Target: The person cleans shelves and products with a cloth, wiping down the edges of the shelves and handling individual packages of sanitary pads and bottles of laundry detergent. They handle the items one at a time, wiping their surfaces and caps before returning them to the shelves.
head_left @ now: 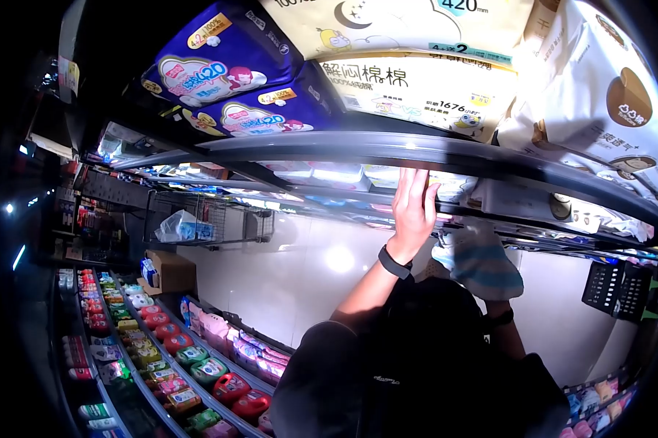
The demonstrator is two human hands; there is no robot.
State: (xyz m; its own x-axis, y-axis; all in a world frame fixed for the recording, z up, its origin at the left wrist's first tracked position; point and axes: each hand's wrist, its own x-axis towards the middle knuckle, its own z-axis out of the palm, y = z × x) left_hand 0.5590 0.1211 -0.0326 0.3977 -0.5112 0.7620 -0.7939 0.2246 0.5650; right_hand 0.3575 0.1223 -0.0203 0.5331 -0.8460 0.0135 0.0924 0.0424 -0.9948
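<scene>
My left hand (414, 208) reaches up to the front rail of the shelf (387, 150), its fingers stretched out and the thumb apart. Its fingertips meet the underside of that rail; nothing shows in the palm. A dark band circles the wrist. A white and light-blue striped cloth (488, 269) covers my right hand, whose fingers are hidden beneath it. The cloth lies just under the shelf edge, right of my left hand. Above the rail stand cream packs (416, 91) and dark-blue packs (230, 69) of pads.
White packs (610, 95) fill the shelf's right end. A wire cart (230, 226) holding a plastic bag stands in the aisle. Near it is a cardboard box (174, 271). Bottles (230, 387) line the opposite shelves. At right is a black basket (610, 288) with a green handle.
</scene>
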